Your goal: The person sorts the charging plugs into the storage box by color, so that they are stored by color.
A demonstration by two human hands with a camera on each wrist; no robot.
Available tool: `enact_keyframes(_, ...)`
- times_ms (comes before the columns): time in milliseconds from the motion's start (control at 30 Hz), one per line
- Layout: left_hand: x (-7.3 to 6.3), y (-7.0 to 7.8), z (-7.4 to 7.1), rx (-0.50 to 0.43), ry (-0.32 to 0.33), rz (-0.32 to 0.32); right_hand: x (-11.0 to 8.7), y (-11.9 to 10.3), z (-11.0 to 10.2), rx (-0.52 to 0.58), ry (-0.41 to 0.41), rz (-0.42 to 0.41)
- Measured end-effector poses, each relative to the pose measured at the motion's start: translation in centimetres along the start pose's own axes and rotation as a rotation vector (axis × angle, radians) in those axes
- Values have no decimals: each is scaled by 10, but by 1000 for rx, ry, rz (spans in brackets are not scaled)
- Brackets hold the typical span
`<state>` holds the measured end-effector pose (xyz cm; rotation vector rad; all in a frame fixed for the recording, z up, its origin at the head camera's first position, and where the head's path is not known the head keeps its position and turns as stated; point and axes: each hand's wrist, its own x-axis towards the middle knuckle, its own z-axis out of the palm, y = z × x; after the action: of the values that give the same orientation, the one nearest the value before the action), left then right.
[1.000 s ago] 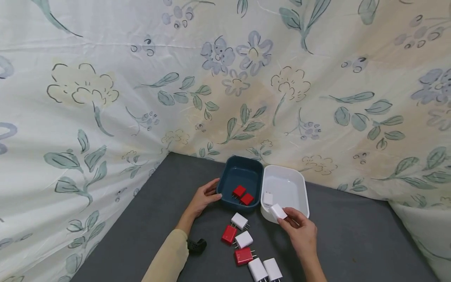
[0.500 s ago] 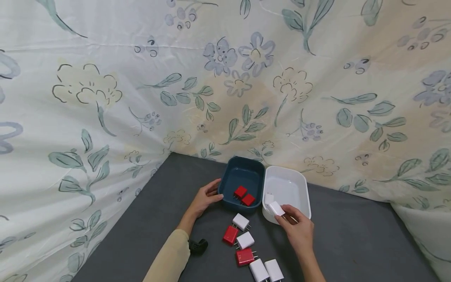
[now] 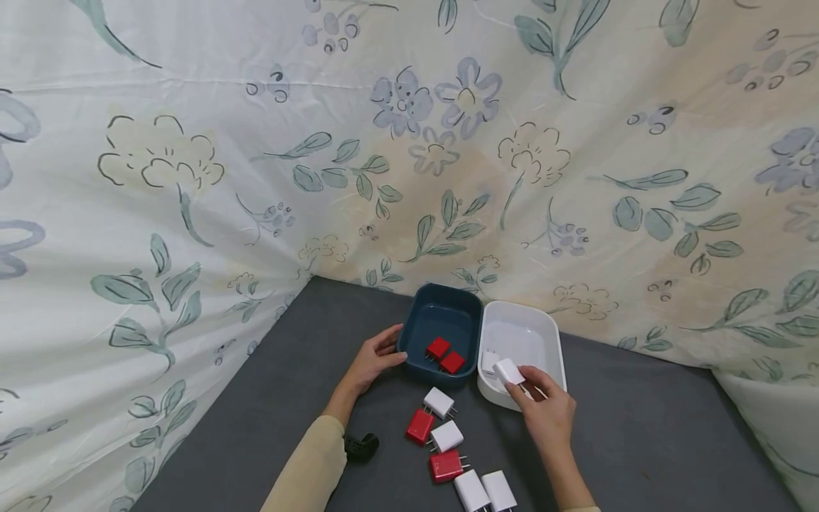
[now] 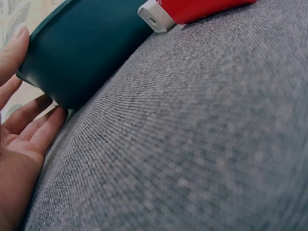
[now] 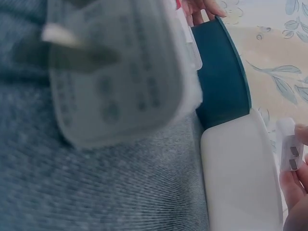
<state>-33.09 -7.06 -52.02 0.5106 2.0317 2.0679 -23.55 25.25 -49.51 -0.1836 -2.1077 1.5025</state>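
Note:
My right hand [image 3: 552, 409] pinches a white plug charger [image 3: 508, 371] above the near end of the white bin [image 3: 530, 338]. In the right wrist view, the prongs of that held charger [image 5: 287, 154] show beside the bin wall. Another white charger [image 3: 490, 361] lies in the white bin, partly hidden. My left hand [image 3: 372, 361] rests against the left side of the dark teal bin [image 3: 441, 316], thumb near its front corner and fingers extended along it. Inside the teal bin lie two red chargers [image 3: 453, 363].
In front of the bins, several chargers lie in a line on the grey cloth [image 3: 358, 313], among them a red charger [image 3: 446, 466] and a white charger [image 3: 498, 491]. A black object [image 3: 362, 447] sits by the left wrist. A flowered curtain [image 3: 409, 213] stands behind.
The right hand still holds the white charger over the white bin; hand and charger have shifted slightly and turned. The left hand stays at the teal bin. The view has drifted a little.

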Motion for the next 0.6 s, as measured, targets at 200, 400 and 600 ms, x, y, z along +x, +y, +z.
enact_keyframes(200,9,-20,-3,-11,16,-2,2,1,1,-26,7,6)
enact_keyframes(400,11,-27,-2,-4,43,16,3,4,2,-24,25,12)
enact_keyframes(600,10,-27,-1,-2,54,34,6,4,3,-37,40,5)
